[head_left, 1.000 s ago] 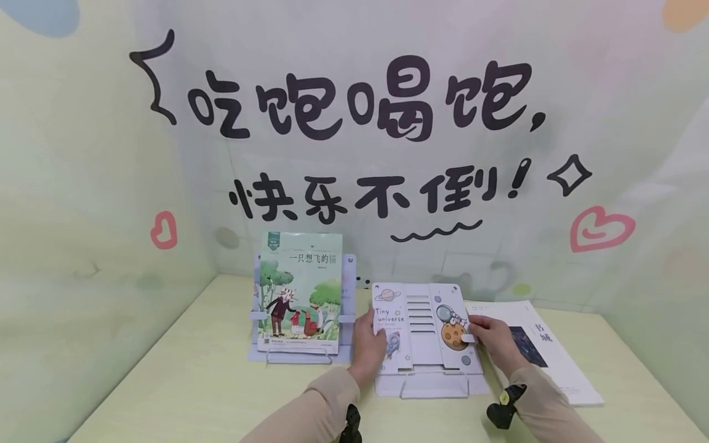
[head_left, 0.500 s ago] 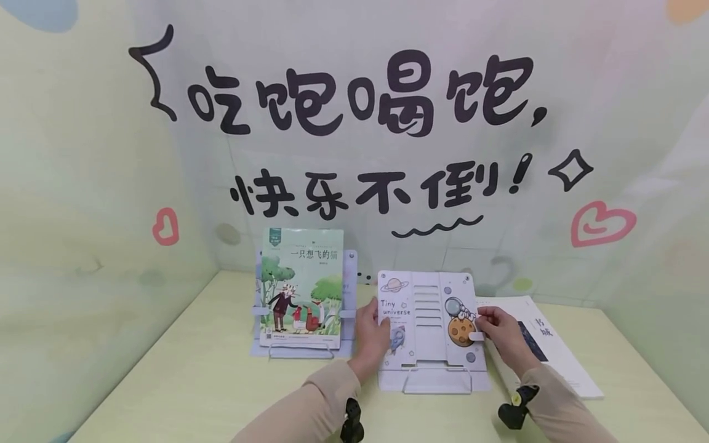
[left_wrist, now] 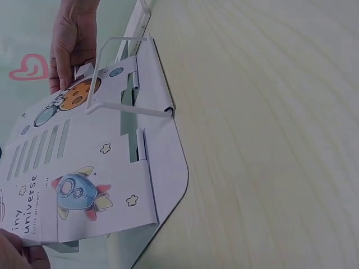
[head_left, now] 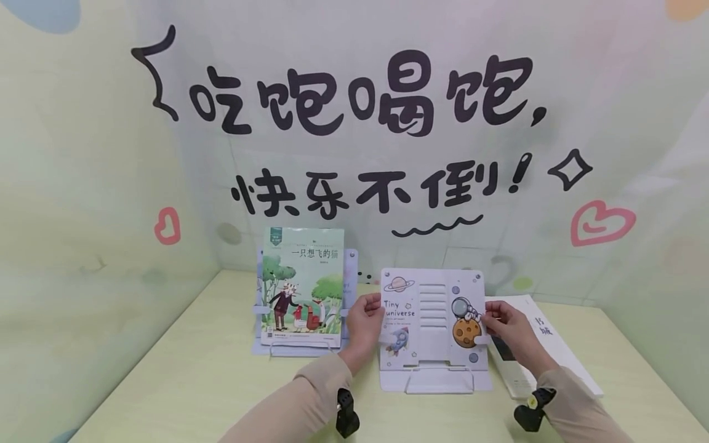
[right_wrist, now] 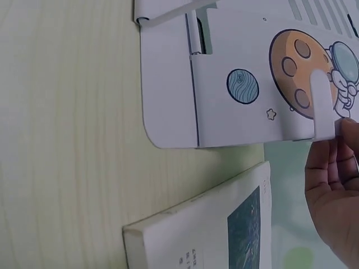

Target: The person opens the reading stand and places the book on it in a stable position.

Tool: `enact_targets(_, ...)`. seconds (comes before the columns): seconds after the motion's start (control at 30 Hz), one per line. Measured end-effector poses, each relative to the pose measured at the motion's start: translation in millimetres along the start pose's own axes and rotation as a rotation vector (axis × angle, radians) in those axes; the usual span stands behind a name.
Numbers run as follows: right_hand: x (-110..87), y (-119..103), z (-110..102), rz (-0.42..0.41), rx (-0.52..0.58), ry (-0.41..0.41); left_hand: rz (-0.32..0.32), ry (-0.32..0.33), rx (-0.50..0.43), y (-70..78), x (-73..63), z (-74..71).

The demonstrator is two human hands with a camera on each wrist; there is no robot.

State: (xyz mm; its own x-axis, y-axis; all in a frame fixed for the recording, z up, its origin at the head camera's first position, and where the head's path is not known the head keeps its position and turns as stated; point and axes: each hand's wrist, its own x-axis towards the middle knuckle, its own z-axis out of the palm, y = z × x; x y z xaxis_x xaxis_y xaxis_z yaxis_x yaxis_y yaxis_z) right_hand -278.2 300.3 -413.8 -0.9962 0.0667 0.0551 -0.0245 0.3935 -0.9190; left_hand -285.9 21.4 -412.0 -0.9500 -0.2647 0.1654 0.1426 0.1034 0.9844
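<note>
Just below right of centre in the head view, a white bookstand tilts up from the desk; the left hand grips its left edge, the right hand pinches its right. Lower right lies a white book. Left of centre, a green book leans on another stand.

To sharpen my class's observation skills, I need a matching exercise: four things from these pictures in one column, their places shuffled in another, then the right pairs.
Things
1. Left hand
2. Green book
3. Right hand
4. White book

Places
A. Flat on the table
B. At the edge of the white stand nearest the astronaut
C. Propped on the lilac stand
D. At the edge of the white stand nearest the rocket

Right pairs: 1-D; 2-C; 3-B; 4-A
</note>
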Motion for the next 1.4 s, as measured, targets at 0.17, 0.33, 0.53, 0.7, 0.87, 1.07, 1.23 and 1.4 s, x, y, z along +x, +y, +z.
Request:
enact_targets(0.17,-3.8,-2.0,-3.8,-0.028,-0.016,-0.019,-0.004,-0.038,0.001,3.0,1.5,-2.6)
enact_targets(0.33,-8.3,-3.3,-2.2,-0.063,0.006,-0.005,0.011,-0.056,0.031,7.7,6.1,-4.7)
enact_targets(0.53,-16.9,-7.7,6.2,-0.103,0.034,0.030,0.013,-0.073,0.043,10.5,16.1,-6.5)
enact_targets(0.7,-24.9,-10.3,12.4,-0.090,0.027,0.056,0.047,-0.059,0.034,16.0,21.9,-7.0)
enact_targets(0.87,-31.0,-12.6,16.9,-0.063,0.014,0.101,0.154,-0.054,0.003,28.4,26.3,-2.9)
enact_targets(1.07,-40.4,-15.5,22.6,-0.076,0.025,0.151,0.305,-0.173,0.023,44.4,24.2,8.3)
enact_targets(1.23,-50.3,-19.5,28.5,-0.070,-0.004,0.180,0.529,-0.279,0.146,55.7,20.8,16.8)
enact_targets(1.4,-59.6,-22.3,34.2,-0.109,-0.026,0.206,0.674,-0.357,0.184,66.5,17.7,25.6)
